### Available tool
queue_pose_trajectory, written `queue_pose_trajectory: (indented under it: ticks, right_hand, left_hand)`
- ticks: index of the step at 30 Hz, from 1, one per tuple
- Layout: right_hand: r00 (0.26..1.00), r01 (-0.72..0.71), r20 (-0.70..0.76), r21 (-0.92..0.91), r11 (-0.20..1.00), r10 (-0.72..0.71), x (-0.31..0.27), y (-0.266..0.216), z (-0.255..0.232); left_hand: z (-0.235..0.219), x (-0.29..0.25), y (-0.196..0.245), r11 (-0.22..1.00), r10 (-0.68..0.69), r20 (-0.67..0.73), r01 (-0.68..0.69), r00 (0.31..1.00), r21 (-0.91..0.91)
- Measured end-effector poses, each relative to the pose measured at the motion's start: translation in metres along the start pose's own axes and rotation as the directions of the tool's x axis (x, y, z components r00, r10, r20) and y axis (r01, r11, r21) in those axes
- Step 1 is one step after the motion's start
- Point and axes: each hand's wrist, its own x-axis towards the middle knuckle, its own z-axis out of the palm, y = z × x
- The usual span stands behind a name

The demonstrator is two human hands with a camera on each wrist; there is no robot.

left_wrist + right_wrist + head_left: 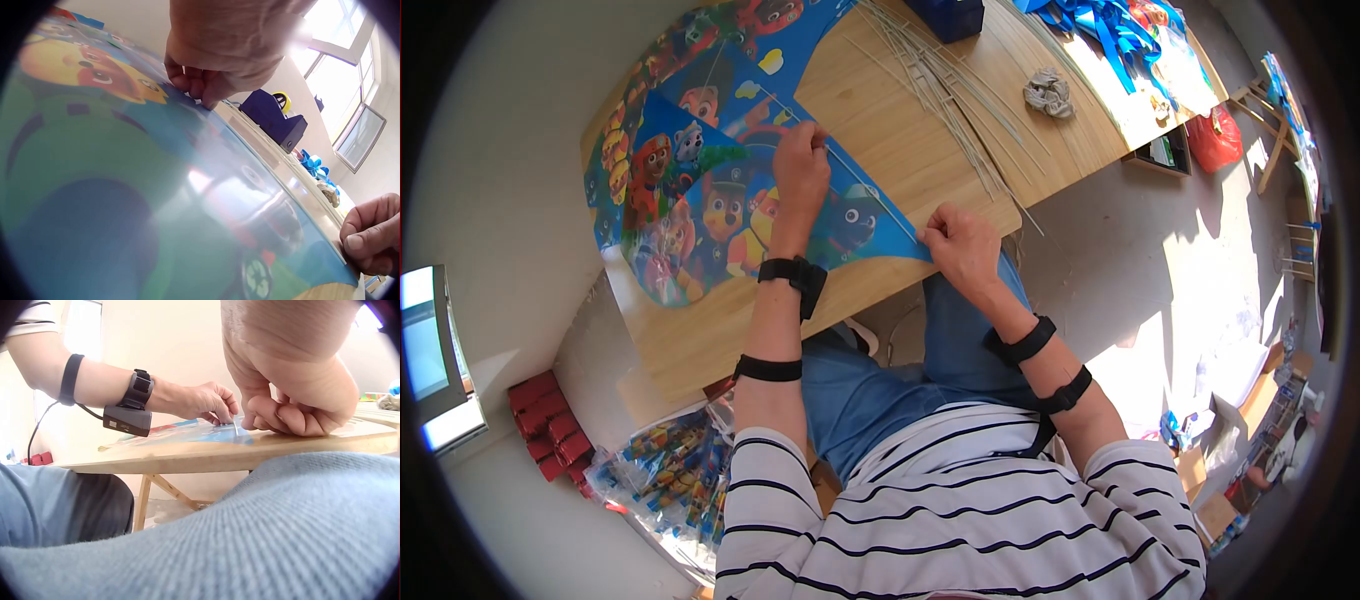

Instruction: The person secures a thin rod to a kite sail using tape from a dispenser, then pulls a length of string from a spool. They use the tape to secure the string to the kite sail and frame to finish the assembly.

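Note:
A glossy blue plastic sheet [730, 215] printed with cartoon dogs, shaped like a kite sail, lies over the wooden table. Along its slanting edge runs a thin pale rod [865, 190], reaching toward the pointed corner. My left hand [802, 165] pinches the rod at the sheet's edge, thumb and fingertips together. At the pointed corner nearest my body, my right hand [962, 245] pinches the rod's end, its other fingers curled, as the right wrist view shows. In the left wrist view the sheet's edge stretches between the left hand [231, 44] and the right hand [375, 234].
Several loose thin sticks [945, 90] lie across the wooden table [860, 85]. Beyond them are a dark blue box [948, 18], a crumpled beige bundle [1048, 94] and blue ribbons [1105, 40]. Packed printed sheets [665, 475] and red objects [550, 425] sit low at the left.

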Motion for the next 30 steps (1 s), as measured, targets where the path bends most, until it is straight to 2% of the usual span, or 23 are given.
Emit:
queue_pose_trajectory:
  ticks: [8,18,21,22,25,27,29,30]
  right_hand:
    - [1.0,0.023,-0.005,-0.001,1.0,-0.023,0.0,0.001,0.0]
    - [0.999,-0.025,0.039,0.024,0.999,0.024,0.0,-0.007,-0.007]
    - [0.991,-0.071,0.128,0.21,0.975,0.044,0.007,-0.001,-0.016]
    - [0.992,-0.059,0.119,0.267,0.962,0.028,0.014,0.001,-0.024]
    - [0.99,0.027,-0.137,0.112,0.993,-0.011,0.06,0.002,-0.059]
    - [0.961,-0.031,-0.277,-0.061,0.998,0.013,0.105,0.006,-0.08]
    - [0.893,0.038,-0.42,-0.286,0.957,-0.161,0.148,0.034,-0.082]
    - [0.914,0.021,-0.375,-0.339,0.941,-0.156,0.161,0.041,-0.083]
  left_hand:
    - [0.0,0.0,0.0,1.0,-0.017,0.0,0.017,1.0,-0.01]
    - [-0.003,-0.004,0.005,0.997,-0.064,0.003,0.064,0.998,-0.034]
    - [-0.014,-0.009,0.015,0.998,-0.058,-0.025,0.057,0.998,-0.004]
    - [-0.02,-0.011,0.021,0.998,-0.067,-0.03,0.067,0.997,-0.007]
    - [-0.034,-0.024,0.039,0.997,-0.079,-0.05,0.077,0.996,-0.027]
    - [-0.043,-0.032,0.048,0.994,-0.09,-0.051,0.087,0.995,-0.062]
    - [-0.047,-0.04,0.057,0.987,-0.117,-0.026,0.114,0.993,-0.118]
    - [-0.049,-0.045,0.063,0.986,-0.116,-0.02,0.113,0.993,-0.123]
